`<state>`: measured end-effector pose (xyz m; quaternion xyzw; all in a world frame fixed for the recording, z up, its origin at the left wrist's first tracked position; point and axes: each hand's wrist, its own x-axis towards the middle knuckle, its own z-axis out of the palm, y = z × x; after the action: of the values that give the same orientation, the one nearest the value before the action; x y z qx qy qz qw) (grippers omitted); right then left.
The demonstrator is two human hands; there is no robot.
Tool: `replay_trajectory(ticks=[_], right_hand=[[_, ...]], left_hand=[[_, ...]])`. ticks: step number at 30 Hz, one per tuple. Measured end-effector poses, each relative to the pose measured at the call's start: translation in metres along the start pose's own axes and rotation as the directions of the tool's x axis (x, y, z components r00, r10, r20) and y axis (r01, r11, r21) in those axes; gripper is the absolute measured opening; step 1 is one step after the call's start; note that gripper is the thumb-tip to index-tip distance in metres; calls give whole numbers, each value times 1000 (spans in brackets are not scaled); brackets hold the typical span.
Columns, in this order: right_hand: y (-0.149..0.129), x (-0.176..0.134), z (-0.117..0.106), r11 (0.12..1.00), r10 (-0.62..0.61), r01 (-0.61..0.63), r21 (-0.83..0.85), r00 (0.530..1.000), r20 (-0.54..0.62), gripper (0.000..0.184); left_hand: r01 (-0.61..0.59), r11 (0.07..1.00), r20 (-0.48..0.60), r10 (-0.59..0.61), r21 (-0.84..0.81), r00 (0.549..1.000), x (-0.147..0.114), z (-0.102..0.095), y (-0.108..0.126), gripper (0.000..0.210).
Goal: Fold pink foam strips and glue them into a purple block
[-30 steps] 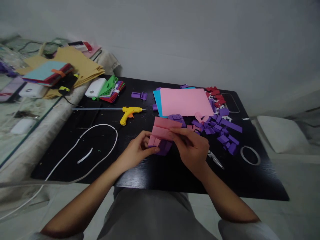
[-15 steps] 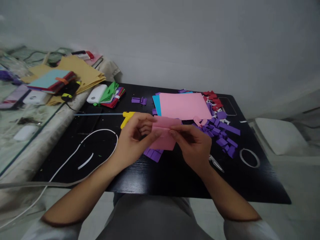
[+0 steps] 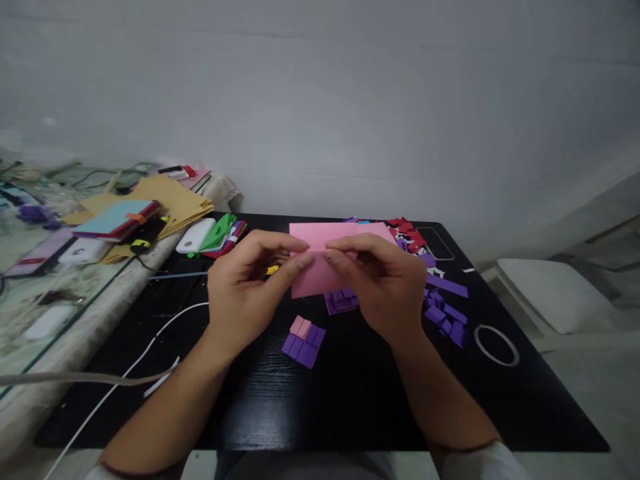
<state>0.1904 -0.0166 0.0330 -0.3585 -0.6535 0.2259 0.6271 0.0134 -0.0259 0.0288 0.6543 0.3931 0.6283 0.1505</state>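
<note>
A creased piece of pink paper (image 3: pixel 315 277) is raised above the table, pinched between both hands. My left hand (image 3: pixel 253 287) grips its left side with thumb and forefinger. On the right, my right hand (image 3: pixel 387 287) pinches it close to the crease, thumb toward me. Below the paper lies a small purple and pink folded-paper square (image 3: pixel 304 343) on the black table. More purple folded pieces (image 3: pixel 341 301) show beneath my right fingers. Behind the held paper, a larger pink sheet (image 3: pixel 377 230) is partly hidden.
Purple paper strips (image 3: pixel 445 313) and red scraps (image 3: pixel 407 233) lie on the right, near a white ring (image 3: pixel 497 345). Green folded papers (image 3: pixel 220 233) sit at the back left. A white cable (image 3: pixel 145 360) crosses the left side. A stool (image 3: pixel 550 293) stands to the right.
The pink paper has been raised relative to the table and now faces me more squarely. My hands have come level at the crease. The camera view has tilted up, uncovering the purple and pink square.
</note>
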Motion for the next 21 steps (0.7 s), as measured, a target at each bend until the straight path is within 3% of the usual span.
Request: replay_trajectory(ticks=[21], right_hand=[[14, -4, 3, 992, 83, -82, 100, 996, -14, 12]], left_hand=[[149, 980, 34, -146, -128, 989, -2, -2, -10, 18]])
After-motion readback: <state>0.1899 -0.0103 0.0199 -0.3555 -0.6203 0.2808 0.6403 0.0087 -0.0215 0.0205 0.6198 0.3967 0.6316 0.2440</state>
